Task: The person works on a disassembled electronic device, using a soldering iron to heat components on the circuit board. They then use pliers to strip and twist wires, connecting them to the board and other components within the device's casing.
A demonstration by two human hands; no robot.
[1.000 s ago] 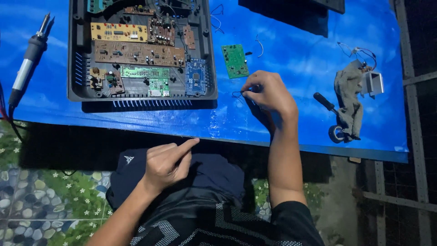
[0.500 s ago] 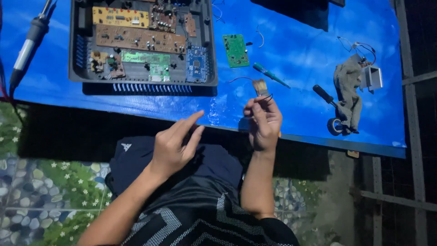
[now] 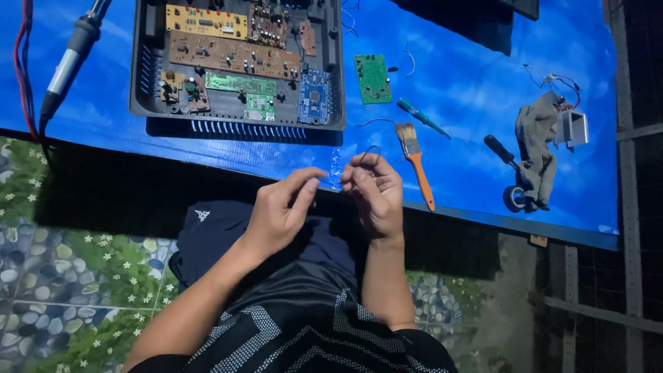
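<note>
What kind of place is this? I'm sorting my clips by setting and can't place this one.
Likely an informal electronics repair spot. A blue sheet-covered table holds an opened device casing with circuit boards, a soldering iron, and a small brush. Both hands, left hand and right hand, work a thin wire.

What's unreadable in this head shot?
- Thin dark wire above the right hand: too small to tell its ends.
- Left hand fingertips: whether they pinch anything, too small.
- Grey-handled soldering iron: top cut by the frame edge.
- Open black plastic case: far side cut off.
</note>
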